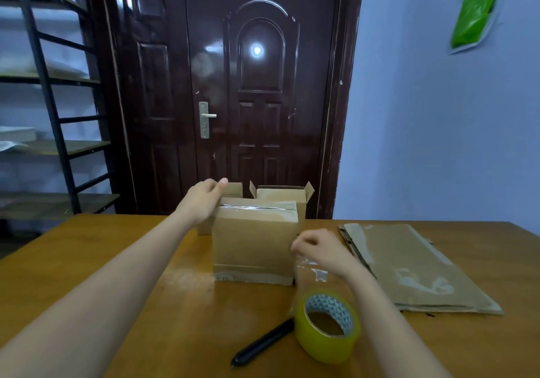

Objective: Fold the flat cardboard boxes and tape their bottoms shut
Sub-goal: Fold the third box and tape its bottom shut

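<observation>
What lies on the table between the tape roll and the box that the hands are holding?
In the head view, only a clear strip of tape runs from the tape roll toward the box; the right hand pinches it.

dark brown door [233, 85] standing shut behind the counter [117, 304] | silver handle [206, 119] sitting on its left side | black metal shelving [49, 100] standing at left | green packet [474, 12] hanging on blue wall [438, 129]
</observation>
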A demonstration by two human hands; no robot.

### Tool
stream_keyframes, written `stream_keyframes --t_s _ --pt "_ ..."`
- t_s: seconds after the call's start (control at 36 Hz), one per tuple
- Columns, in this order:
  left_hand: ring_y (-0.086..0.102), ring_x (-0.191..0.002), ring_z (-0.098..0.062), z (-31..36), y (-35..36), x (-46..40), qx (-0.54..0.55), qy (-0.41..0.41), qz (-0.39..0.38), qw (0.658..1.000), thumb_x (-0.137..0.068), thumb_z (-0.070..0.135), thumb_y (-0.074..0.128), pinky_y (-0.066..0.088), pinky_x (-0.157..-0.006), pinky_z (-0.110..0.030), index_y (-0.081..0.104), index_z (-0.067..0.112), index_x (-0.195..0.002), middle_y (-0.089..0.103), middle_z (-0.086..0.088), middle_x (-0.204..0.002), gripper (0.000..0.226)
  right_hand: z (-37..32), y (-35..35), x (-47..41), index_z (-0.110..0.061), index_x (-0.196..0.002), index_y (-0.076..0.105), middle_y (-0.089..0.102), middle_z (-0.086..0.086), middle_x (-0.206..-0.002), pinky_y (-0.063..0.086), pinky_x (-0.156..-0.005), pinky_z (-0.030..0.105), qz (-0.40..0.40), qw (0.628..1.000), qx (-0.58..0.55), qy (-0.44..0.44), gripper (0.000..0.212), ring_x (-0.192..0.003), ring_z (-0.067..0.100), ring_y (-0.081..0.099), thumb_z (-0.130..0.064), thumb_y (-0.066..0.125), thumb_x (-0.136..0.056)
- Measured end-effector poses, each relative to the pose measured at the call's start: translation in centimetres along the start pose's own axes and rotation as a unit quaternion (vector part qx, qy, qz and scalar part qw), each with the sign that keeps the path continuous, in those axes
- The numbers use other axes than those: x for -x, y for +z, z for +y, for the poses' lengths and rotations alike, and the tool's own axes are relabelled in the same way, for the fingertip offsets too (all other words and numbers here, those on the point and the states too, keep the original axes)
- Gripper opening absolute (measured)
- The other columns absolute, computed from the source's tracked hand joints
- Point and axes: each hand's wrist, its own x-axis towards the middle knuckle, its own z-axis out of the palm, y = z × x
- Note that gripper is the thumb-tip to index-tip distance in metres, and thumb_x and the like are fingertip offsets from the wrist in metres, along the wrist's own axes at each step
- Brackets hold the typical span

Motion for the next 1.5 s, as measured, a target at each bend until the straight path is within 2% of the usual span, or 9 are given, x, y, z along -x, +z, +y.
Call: stream_keyframes --t_s 0.22,0.31,0.39,0.5,0.67,0.83,1.03,1.33,1.5 --pt "0.053 -0.114 -0.035 -1.2 -0.2 -0.2 0.043 -0.105 0.037 0.993 -0.098 0.055 0.025 0.042 -0.099 -0.044 0.051 0.004 -0.132 0.056 -0.018 -0.128 0.066 -0.1 -2.7 -3.9 -0.008 -0.084 0.064 0.06 0.002 -0.082 0.041 -0.063 0.026 0.285 0.949 -0.098 0.088 0.022 -0.077 0.016 0.054 -0.018 0.047 -0.094" --pt "0.056 -0.11 -0.036 -1.2 0.2 -0.1 0.062 -0.148 0.021 0.987 -0.097 0.057 0.025 0.045 -0.097 -0.048 0.052 0.001 -0.129 0.058 -0.02 -0.123 0.07 -0.4 -2.4 -4.8 -0.009 -0.09 0.055 0.054 0.005 -0.085 0.044 -0.074 0.035 0.259 0.945 -0.122 0.158 0.026 -0.087 0.026 0.055 -0.03 0.042 -0.097" --pt "0.055 -0.109 -0.035 -0.7 1.0 0.0 0.09 -0.183 -0.015 0.979 -0.096 0.06 0.024 0.046 -0.096 -0.046 0.048 0.003 -0.133 0.056 -0.018 -0.127 0.072 -0.9 -1.6 -5.4 -0.009 -0.137 0.04 0.049 0.011 -0.134 0.039 -0.1 0.043 0.172 0.932 -0.208 0.244 0.059 -0.124 0.032 0.046 -0.051 0.037 -0.096" --pt "0.05 -0.114 -0.033 0.6 2.2 0.4 0.132 -0.206 -0.061 0.968 -0.096 0.059 0.027 0.044 -0.09 -0.042 0.039 0.01 -0.14 0.048 -0.015 -0.135 0.067 -1.6 -0.4 -5.9 -0.017 -0.149 0.026 0.033 0.011 -0.151 0.031 -0.109 0.051 0.051 0.921 -0.272 0.273 0.084 -0.134 0.034 0.036 -0.073 0.03 -0.086" --pt "0.051 -0.115 -0.036 0.9 3.0 0.6 0.053 -0.176 -0.017 0.983 -0.097 0.052 0.034 0.045 -0.097 -0.045 0.048 0.005 -0.134 0.054 -0.018 -0.128 0.061 -2.9 0.6 -6.4 -0.014 -0.135 0.044 0.058 0.015 -0.121 0.043 -0.098 0.048 0.023 0.916 -0.283 0.283 0.073 -0.108 0.032 0.055 -0.067 0.044 -0.086" --pt "0.055 -0.111 -0.033 1.3 3.1 1.0 -0.028 -0.169 0.015 0.985 -0.087 0.058 0.051 0.044 -0.087 -0.037 0.048 0.005 -0.127 0.058 -0.013 -0.123 0.067 -4.0 -0.6 -6.8 -0.013 -0.145 0.033 0.034 0.01 -0.15 0.03 -0.105 0.039 0.004 0.948 -0.205 0.243 0.077 -0.137 0.029 0.032 -0.058 0.055 -0.086" --pt "0.053 -0.114 -0.037 3.6 3.7 1.7 -0.029 -0.166 0.052 0.984 -0.082 0.059 0.06 0.038 -0.076 -0.035 0.033 0.0 -0.132 0.052 -0.016 -0.13 0.082 -4.1 -0.7 -6.8 -0.012 -0.131 0.049 0.057 0.007 -0.124 0.049 -0.086 0.036 0.073 0.962 -0.172 0.198 0.078 -0.108 0.025 0.056 -0.055 0.074 -0.071" --pt "0.056 -0.082 -0.028 4.4 3.0 2.6 -0.009 -0.049 0.136 0.989 -0.099 0.044 0.033 0.043 -0.065 -0.037 0.04 0.007 -0.107 0.059 -0.013 -0.106 0.038 -4.3 -3.1 -3.9 -0.014 -0.117 0.058 0.063 0.001 -0.109 0.046 -0.076 0.024 0.064 0.984 -0.152 0.073 0.034 -0.094 0.012 0.058 -0.038 0.042 -0.099" --pt "0.05 -0.113 -0.024 4.1 2.0 2.4 0.159 0.043 0.151 0.975 -0.101 0.037 0.031 0.044 -0.097 -0.048 0.04 0.016 -0.123 0.048 -0.004 -0.125 0.032 -5.9 -5.1 -3.6 -0.016 -0.119 0.056 0.062 -0.009 -0.101 0.043 -0.073 0.022 0.121 0.961 -0.248 0.02 0.04 -0.09 0.004 0.056 -0.043 0.031 -0.101"
